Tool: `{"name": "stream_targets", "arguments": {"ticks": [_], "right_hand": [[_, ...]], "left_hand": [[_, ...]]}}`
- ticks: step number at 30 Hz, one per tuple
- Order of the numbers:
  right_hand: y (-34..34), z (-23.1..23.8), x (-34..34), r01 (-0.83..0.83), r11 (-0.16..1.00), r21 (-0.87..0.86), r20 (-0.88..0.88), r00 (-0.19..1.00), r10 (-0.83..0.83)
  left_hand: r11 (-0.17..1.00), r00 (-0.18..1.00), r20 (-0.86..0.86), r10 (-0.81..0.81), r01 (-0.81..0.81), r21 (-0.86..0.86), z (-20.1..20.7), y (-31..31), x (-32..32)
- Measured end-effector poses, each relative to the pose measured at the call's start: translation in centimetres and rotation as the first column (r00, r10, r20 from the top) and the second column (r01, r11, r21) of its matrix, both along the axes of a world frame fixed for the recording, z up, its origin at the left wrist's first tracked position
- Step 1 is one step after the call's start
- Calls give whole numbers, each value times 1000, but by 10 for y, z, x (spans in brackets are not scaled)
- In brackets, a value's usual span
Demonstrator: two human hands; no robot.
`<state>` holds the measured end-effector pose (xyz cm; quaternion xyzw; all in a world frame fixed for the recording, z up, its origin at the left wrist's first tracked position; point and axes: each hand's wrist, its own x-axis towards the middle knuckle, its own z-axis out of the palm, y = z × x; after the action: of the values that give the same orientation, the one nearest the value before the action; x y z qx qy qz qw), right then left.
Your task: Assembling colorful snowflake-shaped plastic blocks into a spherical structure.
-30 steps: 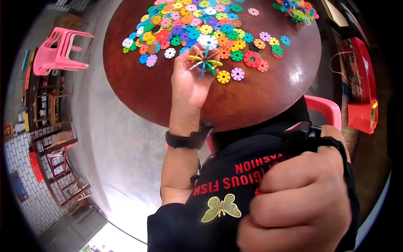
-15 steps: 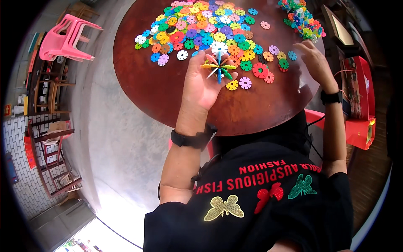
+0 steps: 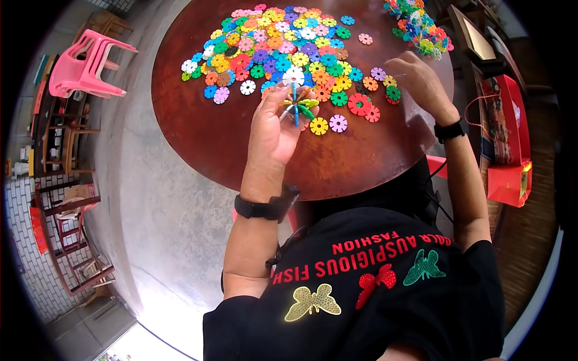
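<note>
My left hand (image 3: 274,129) is closed around a small cluster of joined notched plastic discs (image 3: 295,107), held above the near part of the table. White, blue, yellow and green discs spread outward from its centre, several of them edge-on. Over the right side of the table, my right hand (image 3: 421,84) has its fingers bent together, with a thin blue edge showing at them, seemingly a blue disc. Beside those fingers lie a purple disc (image 3: 378,73) and a green disc (image 3: 393,93). Part of the right fingertips is hidden.
Many loose coloured discs (image 3: 259,55) lie heaped across the round brown table (image 3: 205,132). A built-up cluster of discs (image 3: 424,30) stands at its far right. Pink plastic stools (image 3: 84,66) are at the left, and a red bag (image 3: 509,126) sits at the right.
My right hand has moved left and down toward the loose discs, and the blue disc that lay there is now at its fingers. The left hand still holds the cluster; the whole view has shifted slightly.
</note>
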<state>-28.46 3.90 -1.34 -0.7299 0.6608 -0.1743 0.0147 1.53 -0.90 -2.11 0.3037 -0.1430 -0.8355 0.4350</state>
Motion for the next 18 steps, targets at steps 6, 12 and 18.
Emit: {"name": "stream_targets", "arguments": {"ticks": [6, 12, 18], "right_hand": [[-16, -11, 33, -93, 991, 100, 8, 996, 93], [-13, -5, 30, -65, 998, 10, 48, 997, 65], [5, 42, 100, -90, 996, -25, 624, 777, 86]], "left_hand": [[998, 999, -31, -17, 15, -67, 2, 4, 0], [993, 997, -37, -69, 65, -102, 11, 7, -2], [966, 998, 45, -45, 55, -254, 12, 10, -4]]}}
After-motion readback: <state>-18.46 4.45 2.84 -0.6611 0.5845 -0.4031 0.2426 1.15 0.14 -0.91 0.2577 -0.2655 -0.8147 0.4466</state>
